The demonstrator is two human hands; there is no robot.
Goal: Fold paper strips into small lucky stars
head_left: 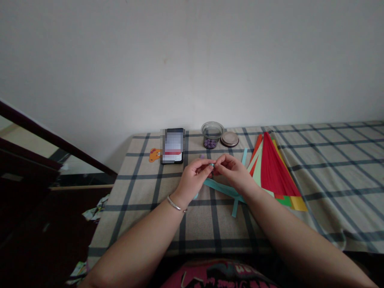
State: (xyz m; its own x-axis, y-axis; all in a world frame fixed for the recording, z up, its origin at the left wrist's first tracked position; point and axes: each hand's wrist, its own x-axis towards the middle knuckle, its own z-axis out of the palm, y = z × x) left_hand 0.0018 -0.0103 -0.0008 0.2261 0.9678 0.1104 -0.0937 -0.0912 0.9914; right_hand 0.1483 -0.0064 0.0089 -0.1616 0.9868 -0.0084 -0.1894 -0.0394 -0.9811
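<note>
My left hand (195,176) and my right hand (232,171) meet above the middle of the table, fingertips pinched together. Between them is a small piece of folded teal paper (212,164), mostly covered by the fingers. Flat teal paper strips (223,189) lie on the cloth just below my hands, one end passing under my right wrist. Beyond my fingers stands a clear open jar (213,131) with small purple paper stars (210,143) at its bottom. A single small light purple piece (202,157) rests on the cloth near my left hand.
A round lid (230,138) lies right of the jar. On the left are a phone (174,157) and an orange bear-shaped piece (155,155). Fanned red paper strips (277,172), with orange, green and yellow ones, lie at right. A checked cloth (141,192) covers the table against the wall.
</note>
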